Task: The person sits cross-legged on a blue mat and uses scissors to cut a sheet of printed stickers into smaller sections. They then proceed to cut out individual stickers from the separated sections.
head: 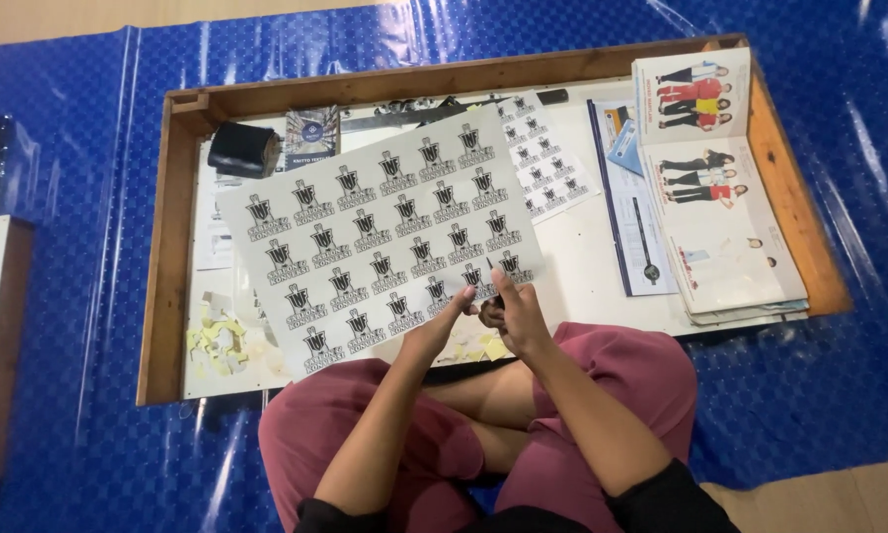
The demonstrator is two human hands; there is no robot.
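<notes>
The left hand pinches the near edge of a large sticker sheet, fingers closed on the paper where it overhangs the person's lap. Just beside it, the right hand is closed around a small dark tool, too hidden to name, with the thumb raised against the sheet's near right corner. The two hands nearly touch.

The sheet is a white rectangle lying mostly flat on the low wooden table, its long axis running from the near left up to the far right, so it sits tilted against the table's edges. It carries rows of identical black emblem stickers, all upright along the same slanted axis. Its near edge lifts slightly at the hands.

Beyond the far right corner lies a second, smaller sticker sheet with smaller emblems. Further right, a stack of clothing catalogue pages rests by the table's right rim, with a blue-and-white leaflet beside it. At the far left sits a black roll, and yellowish paper scraps are scattered at the near left. The table stands on a blue plastic floor covering. The person sits cross-legged in maroon trousers.
</notes>
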